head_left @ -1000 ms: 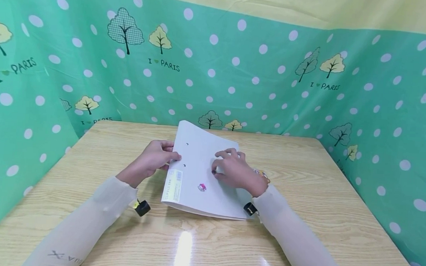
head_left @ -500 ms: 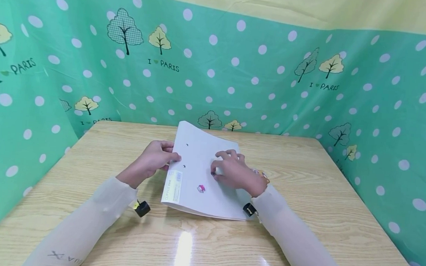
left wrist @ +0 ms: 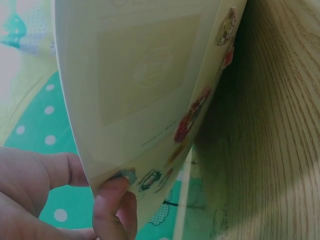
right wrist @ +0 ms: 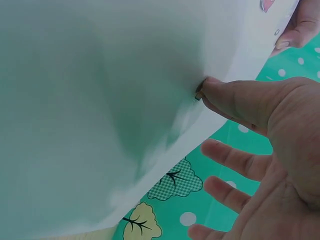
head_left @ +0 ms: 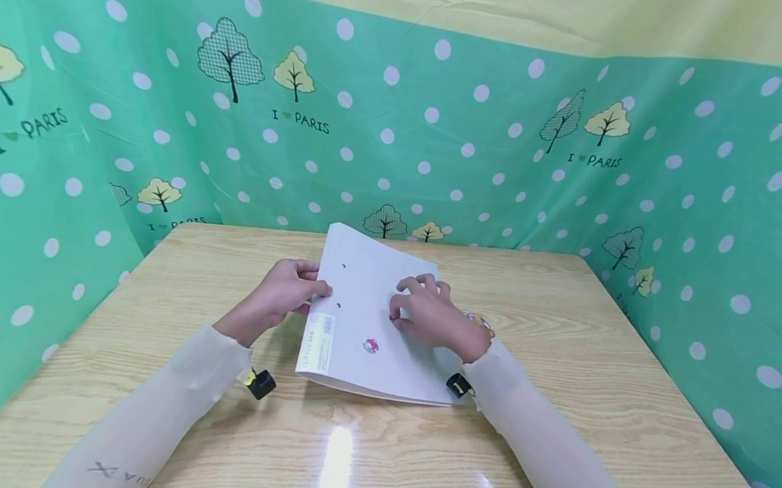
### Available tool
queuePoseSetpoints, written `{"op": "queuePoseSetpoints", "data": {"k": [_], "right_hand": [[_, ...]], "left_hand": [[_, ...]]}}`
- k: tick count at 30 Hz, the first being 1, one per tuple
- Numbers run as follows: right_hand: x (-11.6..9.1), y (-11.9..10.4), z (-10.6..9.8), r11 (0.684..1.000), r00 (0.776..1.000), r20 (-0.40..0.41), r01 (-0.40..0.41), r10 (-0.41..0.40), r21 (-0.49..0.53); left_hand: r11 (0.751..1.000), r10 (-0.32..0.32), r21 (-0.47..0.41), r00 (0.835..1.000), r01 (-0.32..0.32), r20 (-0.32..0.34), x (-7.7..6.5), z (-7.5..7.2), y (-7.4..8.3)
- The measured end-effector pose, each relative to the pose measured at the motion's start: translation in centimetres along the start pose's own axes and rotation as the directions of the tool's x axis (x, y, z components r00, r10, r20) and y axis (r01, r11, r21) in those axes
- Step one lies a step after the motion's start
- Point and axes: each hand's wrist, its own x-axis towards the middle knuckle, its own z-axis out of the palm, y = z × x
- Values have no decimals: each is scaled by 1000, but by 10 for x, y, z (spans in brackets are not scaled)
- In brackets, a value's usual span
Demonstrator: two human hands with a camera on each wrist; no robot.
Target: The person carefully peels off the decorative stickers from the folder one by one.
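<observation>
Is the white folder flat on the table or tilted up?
Tilted: the left hand holds the left edge of the folder off the table, and the left-wrist view shows its underside.

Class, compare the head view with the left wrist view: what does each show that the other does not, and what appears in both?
Only head: the right hand and both pale sleeves.

Only left wrist: a faint panel with a round emblem, and small stickers close to the left fingers.

Both: the left hand gripping the folder, the wooden table and the dotted curtain.
</observation>
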Motion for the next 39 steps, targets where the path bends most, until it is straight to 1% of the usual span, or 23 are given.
{"op": "queuePoseSetpoints", "data": {"k": [11, 29, 36, 39], "right_hand": [[-1, -3, 3, 999, 1000, 3, 10, -10, -53], [0, -8, 2, 997, 999, -22, -29, 27, -66], [-2, -5, -2, 999, 999, -39, 14, -16, -51], [-2, -4, -2, 999, 999, -30, 28, -29, -37]], "left_hand": [[1000, -4, 1, 1000, 4, 0, -1, 2, 0], [1000, -7, -1, 1000, 7, 0, -1, 2, 0], [1000, -4, -5, 1000, 4, 5, -1, 2, 2], [1000, -4, -10, 1000, 4, 7, -1, 1, 2]]}}
